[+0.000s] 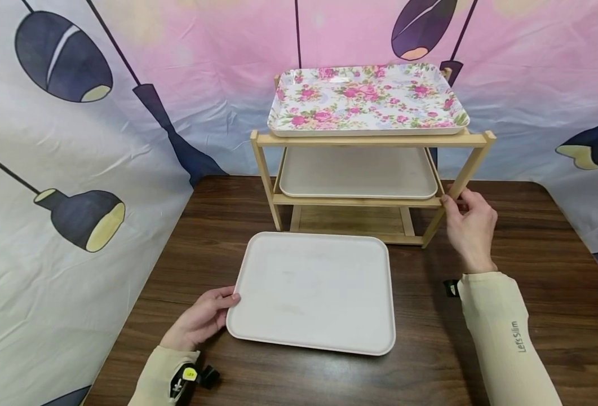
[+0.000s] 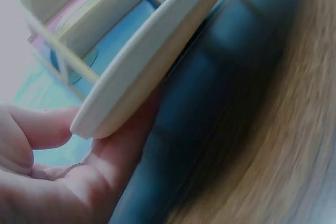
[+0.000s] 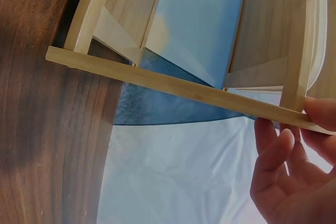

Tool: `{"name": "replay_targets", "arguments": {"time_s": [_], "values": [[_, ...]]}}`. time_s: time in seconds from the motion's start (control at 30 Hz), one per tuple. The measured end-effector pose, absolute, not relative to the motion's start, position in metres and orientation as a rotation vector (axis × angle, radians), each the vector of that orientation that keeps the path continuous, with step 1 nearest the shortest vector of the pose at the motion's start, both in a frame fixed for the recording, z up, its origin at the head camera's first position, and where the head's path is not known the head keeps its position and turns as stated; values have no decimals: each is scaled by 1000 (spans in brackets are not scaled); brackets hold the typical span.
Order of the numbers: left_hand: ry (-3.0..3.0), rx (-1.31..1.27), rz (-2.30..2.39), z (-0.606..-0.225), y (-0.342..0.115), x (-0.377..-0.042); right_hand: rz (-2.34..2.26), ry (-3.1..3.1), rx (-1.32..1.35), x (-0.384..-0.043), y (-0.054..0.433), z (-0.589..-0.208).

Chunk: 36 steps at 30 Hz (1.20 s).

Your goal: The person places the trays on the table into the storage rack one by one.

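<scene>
My left hand (image 1: 204, 317) pinches the left edge of a plain white rectangular tray (image 1: 314, 293), thumb on top and fingers underneath. In the left wrist view the tray's rim (image 2: 142, 51) stands above the dark wood surface. My right hand (image 1: 471, 223) grips the front right post of a three-level wooden rack (image 1: 364, 201) at the height of its middle shelf. The right wrist view shows the fingertips and thumb (image 3: 317, 113) around that post. On the rack's top level lies a floral tray (image 1: 367, 101); a second plain tray (image 1: 359, 172) lies on the middle level.
The rack's bottom shelf (image 1: 349, 220) shows bare wood behind the held tray. Everything stands on a dark brown wooden table (image 1: 430, 349). A printed cloth (image 1: 197, 67) with lamp shapes hangs behind the rack and along the left side.
</scene>
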<state>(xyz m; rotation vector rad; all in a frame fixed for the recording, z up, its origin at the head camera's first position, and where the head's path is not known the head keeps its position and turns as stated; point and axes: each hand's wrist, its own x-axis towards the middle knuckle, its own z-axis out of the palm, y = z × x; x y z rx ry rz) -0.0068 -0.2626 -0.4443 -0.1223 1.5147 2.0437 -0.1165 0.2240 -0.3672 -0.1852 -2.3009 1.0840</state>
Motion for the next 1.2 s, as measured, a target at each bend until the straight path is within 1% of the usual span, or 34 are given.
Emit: {"name": "replay_targets", "arguments": {"time_s": [0.23,0.4,0.7,1.2], "values": [[1417,-26,2029,-446,-236,-11,1090,-2305,-183,-117,227,-366],[1349,-13,2024,-447,-221,-15,1079,-2326,-170,-116,228,-366],[1359,-55,2028,-445,-197,-29,1076,-2374,-209,-117,229,-364],[1447,-163,1998,-447,-172,-70,1064,-2353,-176,-119,228,-366]]}}
